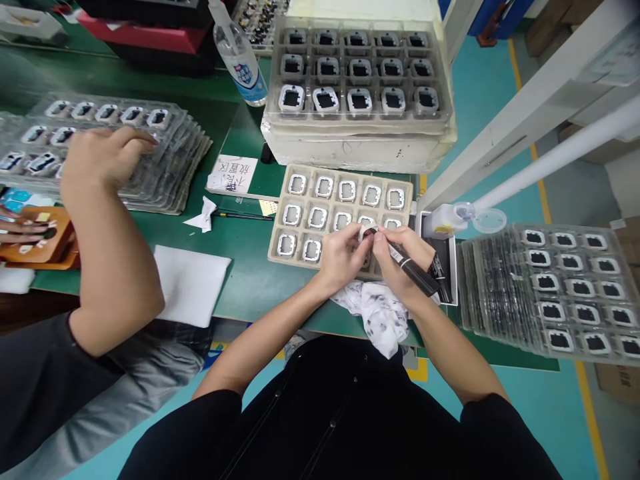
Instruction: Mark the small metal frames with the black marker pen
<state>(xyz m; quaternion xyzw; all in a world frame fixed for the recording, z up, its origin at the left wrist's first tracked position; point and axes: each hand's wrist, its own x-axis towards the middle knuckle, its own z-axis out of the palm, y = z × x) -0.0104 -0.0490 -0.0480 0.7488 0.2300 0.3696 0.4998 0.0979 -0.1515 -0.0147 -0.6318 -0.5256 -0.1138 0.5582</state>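
The beige tray holds rows of silver frames; behind it, a white foam box carries clear trays of dark-centred frames. Over the beige tray's near edge, the left hand grips a small frame and the right hand's grip holds a black marker. A crumpled cloth lies just beside the tray; bare green worktop shows to its left.

A black top with short sleeves is worn at the bottom centre of the frame, its front marked by small round studs.
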